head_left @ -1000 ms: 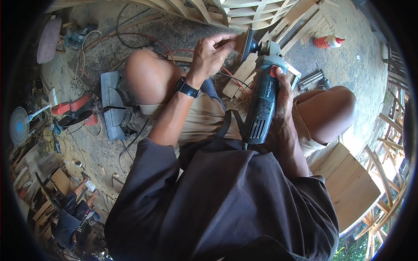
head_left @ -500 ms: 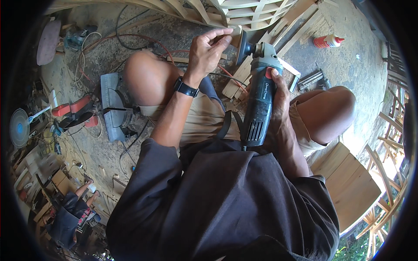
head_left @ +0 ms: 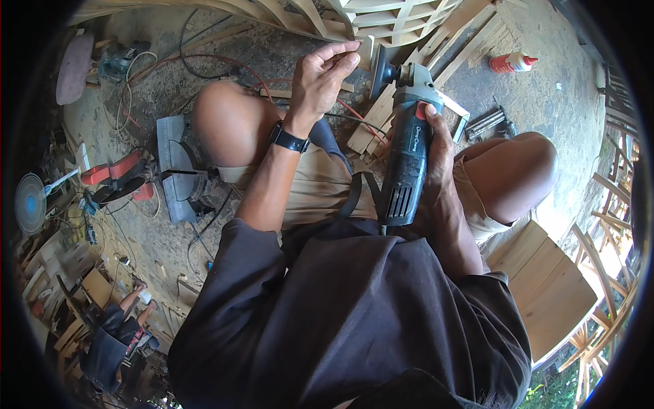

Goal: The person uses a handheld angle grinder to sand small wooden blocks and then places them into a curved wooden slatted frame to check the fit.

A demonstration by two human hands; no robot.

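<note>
My right hand (head_left: 439,143) is wrapped round the body of a dark green angle grinder (head_left: 407,160), its thumb beside the red switch. A dark round backing pad with a disc (head_left: 384,72) is fitted to the grinder's head and turned edge-on toward my left hand. My left hand (head_left: 323,78), with a black watch on the wrist, is closed in a pinch on a small pale wood piece (head_left: 366,53). That piece stands close to the disc's face; whether they touch I cannot tell. My fingers hide part of it.
A curved wooden lattice frame (head_left: 402,17) stands ahead. Planks (head_left: 470,37) and a red-and-white bottle (head_left: 512,63) lie at the right, a wooden panel (head_left: 545,290) near right. A red-handled saw (head_left: 112,170), cables and a fan (head_left: 30,202) are left. Another person (head_left: 109,351) sits lower left.
My left hand has drawn slightly left and down, and the wood piece has turned a little in its fingers. The grinder has shifted only slightly in my right hand's grip.
</note>
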